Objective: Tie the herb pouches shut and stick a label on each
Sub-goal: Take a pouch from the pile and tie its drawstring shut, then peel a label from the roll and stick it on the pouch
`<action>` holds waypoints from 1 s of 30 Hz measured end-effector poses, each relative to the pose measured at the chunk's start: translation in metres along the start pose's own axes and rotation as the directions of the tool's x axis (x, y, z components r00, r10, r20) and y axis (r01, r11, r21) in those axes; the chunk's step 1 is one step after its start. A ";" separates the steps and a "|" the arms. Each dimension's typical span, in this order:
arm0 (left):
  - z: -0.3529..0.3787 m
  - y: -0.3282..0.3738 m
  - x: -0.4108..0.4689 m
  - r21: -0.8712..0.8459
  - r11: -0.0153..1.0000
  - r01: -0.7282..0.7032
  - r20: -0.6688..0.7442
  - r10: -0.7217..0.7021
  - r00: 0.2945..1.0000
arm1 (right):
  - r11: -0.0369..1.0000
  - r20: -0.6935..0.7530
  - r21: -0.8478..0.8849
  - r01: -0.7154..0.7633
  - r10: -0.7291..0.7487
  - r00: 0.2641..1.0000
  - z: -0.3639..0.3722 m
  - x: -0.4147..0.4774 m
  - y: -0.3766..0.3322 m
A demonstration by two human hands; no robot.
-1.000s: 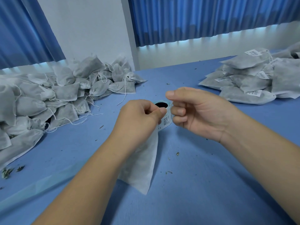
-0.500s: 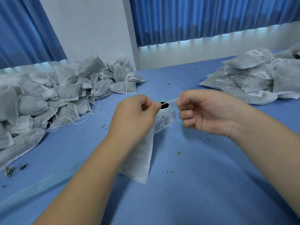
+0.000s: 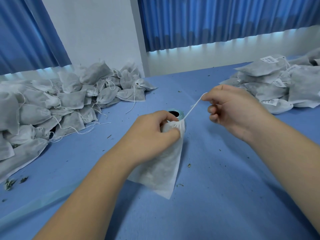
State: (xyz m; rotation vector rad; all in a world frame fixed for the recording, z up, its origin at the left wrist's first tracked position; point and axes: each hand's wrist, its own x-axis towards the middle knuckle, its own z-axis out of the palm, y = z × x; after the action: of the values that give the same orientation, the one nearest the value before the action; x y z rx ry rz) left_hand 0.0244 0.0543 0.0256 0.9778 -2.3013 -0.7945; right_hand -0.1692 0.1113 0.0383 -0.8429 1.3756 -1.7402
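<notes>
Two hands are held over one table (image 3: 216,196) bearing two pouch heaps (image 3: 52,104) (image 3: 277,84). One pouch (image 3: 161,170), in front of one label roll (image 3: 174,112), is gripped at its neck by the left hand (image 3: 152,134), its drawstring (image 3: 194,106) pinched by the right hand (image 3: 232,110).

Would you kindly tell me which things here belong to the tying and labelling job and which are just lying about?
Job: pouch in the left hand; drawstring pinched by the right hand; label roll behind it; unlabelled pile, left; labelled pile, right.
Lying about: herb bits on the table; blue curtains.
</notes>
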 end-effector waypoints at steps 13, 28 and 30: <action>0.001 0.006 -0.005 0.048 0.999 0.015 0.158 -0.022 0.987 | 0.994 -0.083 0.091 0.062 -0.055 0.995 -0.005 -0.001 -0.011; 0.001 -0.005 0.010 -0.180 0.933 0.311 0.025 -0.312 0.950 | 0.964 -0.063 -0.192 0.186 -0.201 0.977 -0.002 -0.010 -0.017; 0.003 -0.008 0.011 -0.160 0.939 0.303 -0.010 -0.309 0.951 | 0.936 -0.003 -0.270 0.224 -0.234 0.972 0.001 -0.014 -0.016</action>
State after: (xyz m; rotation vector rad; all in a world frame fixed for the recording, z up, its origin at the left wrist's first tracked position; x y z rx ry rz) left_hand 0.0196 0.0425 0.0202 1.2835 -2.0456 -1.0572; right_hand -0.1637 0.1248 0.0535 -1.1669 1.6148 -1.7706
